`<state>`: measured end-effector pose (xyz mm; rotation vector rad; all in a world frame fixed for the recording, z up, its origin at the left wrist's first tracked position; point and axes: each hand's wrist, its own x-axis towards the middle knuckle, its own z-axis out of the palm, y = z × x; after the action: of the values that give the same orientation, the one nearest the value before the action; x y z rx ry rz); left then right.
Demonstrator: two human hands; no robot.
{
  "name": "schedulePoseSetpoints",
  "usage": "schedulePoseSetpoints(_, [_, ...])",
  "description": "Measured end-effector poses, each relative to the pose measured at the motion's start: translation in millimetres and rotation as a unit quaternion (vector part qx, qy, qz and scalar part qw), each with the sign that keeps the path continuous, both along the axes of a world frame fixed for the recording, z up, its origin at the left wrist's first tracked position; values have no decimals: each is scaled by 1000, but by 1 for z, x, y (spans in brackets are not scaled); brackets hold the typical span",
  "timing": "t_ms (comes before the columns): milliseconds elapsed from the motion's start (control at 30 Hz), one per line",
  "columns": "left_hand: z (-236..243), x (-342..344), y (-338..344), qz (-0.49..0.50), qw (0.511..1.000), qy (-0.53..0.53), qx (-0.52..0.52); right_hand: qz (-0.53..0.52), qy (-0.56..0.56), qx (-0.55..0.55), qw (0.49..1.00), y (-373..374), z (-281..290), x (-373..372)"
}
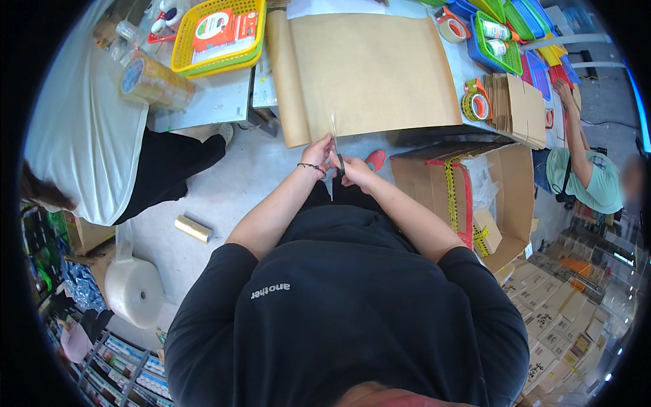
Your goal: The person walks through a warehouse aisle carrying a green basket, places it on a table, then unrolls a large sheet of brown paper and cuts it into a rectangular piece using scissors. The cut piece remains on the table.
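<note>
A wide sheet of brown wrapping paper (380, 74) lies across the table, and its near edge hangs toward me. Its left side is still rolled into a long tube (288, 85). At the near edge my left hand (317, 153) is closed, with its fingertips pinching the paper beside the blades. My right hand (357, 172) grips black-handled scissors (341, 161), their thin blades pointing away from me over the paper's edge. The two hands almost touch in front of my waist. My fingers partly hide the scissors' handles.
On the left, a yellow basket (178, 57) and clear tape rolls (154, 83) sit by a person in white (88, 136). Tape dispensers (476, 105) and folded cartons (525, 112) line the right. An open carton (420, 180) stands below; a film roll (135, 292) lies on the floor.
</note>
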<state>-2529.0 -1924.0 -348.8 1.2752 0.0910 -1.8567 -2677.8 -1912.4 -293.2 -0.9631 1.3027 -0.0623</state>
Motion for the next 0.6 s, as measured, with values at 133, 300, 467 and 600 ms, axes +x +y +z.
schedulePoseSetpoints(133, [3, 0, 2, -11, 1000, 1, -11, 12, -1, -2, 1000, -5, -1, -1])
schedulePoseSetpoints(300, [6, 0, 2, -3, 1000, 4, -3, -17, -35, 21, 999, -4, -1, -4])
schedulePoseSetpoints(467, [11, 0, 0, -2, 1000, 4, 9, -26, -70, 36, 997, -6, 2, -8])
schedulePoseSetpoints(600, [13, -1, 1, -8, 1000, 6, 11, -28, -73, 38, 996, -6, 4, -8])
